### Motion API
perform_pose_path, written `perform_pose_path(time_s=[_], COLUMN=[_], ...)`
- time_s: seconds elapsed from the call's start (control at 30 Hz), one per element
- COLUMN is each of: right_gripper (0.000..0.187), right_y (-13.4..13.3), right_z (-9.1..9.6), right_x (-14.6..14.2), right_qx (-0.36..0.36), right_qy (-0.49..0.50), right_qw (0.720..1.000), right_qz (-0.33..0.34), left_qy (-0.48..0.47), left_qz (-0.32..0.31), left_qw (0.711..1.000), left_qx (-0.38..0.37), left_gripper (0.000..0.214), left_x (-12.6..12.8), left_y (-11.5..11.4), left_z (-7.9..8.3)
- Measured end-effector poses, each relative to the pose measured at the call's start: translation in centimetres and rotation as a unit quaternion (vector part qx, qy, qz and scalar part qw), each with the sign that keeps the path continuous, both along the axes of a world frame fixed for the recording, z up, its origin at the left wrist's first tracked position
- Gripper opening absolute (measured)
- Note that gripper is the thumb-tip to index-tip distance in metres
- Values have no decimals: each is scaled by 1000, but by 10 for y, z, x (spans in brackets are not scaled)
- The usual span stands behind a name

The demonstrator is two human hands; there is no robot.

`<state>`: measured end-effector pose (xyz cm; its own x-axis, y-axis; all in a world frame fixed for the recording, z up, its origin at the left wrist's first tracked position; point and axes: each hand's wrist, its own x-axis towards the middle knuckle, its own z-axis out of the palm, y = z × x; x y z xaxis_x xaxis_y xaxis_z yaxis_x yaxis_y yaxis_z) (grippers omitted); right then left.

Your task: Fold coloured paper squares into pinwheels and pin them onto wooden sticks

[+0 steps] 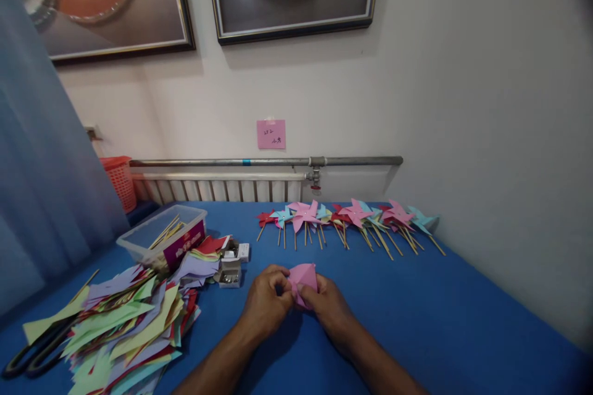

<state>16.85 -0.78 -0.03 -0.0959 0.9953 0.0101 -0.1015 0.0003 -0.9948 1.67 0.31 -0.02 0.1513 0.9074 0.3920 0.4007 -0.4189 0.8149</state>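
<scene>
Both of my hands meet over the blue table (pixel 440 321), pinching a folded pink paper piece (pixel 304 276). My left hand (pixel 266 299) grips its left edge with curled fingers. My right hand (pixel 327 305) holds the lower right side, thumb pressed on the paper. The paper is lifted slightly off the table and partly folded into a pinwheel shape.
A row of finished paper pinwheels on sticks (pixel 352 222) lies at the back of the table. A heap of cut coloured paper (pixel 134 321) is at left, with black scissors (pixel 37 352), a clear box of sticks (pixel 164 236) and a small box of pins (pixel 231 268). A wall stands close on the right.
</scene>
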Motion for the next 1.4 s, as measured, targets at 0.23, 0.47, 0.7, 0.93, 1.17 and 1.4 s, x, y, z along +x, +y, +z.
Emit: perform_pose_path(time_s=[0.23, 0.47, 0.7, 0.93, 1.17, 1.4], right_gripper=[29, 19, 34, 39, 37, 34], right_y=[-1, 2, 4, 1, 5, 2], right_z=[6, 1, -3, -3, -10, -12], right_x=[0, 0, 0, 1, 0, -1], right_qx=[9, -1, -24, -18, -13, 13], right_qy=[-20, -47, 46, 34, -3, -6], right_qw=[1000, 999, 998, 999, 999, 1000], right_qz=[11, -25, -22, -30, -31, -11], left_qy=[-5, -7, -139, -225, -236, -247], left_qz=[-4, -14, 31, -59, -46, -8], left_qw=[1000, 1000, 983, 932, 936, 929], left_qx=[-26, -16, -116, -279, -257, -276], left_gripper=[17, 15, 15, 33, 35, 29], left_x=[-1, 1, -6, -2, 0, 0], left_y=[2, -1, 6, 7, 11, 9], left_z=[0, 1, 9, 6, 3, 4])
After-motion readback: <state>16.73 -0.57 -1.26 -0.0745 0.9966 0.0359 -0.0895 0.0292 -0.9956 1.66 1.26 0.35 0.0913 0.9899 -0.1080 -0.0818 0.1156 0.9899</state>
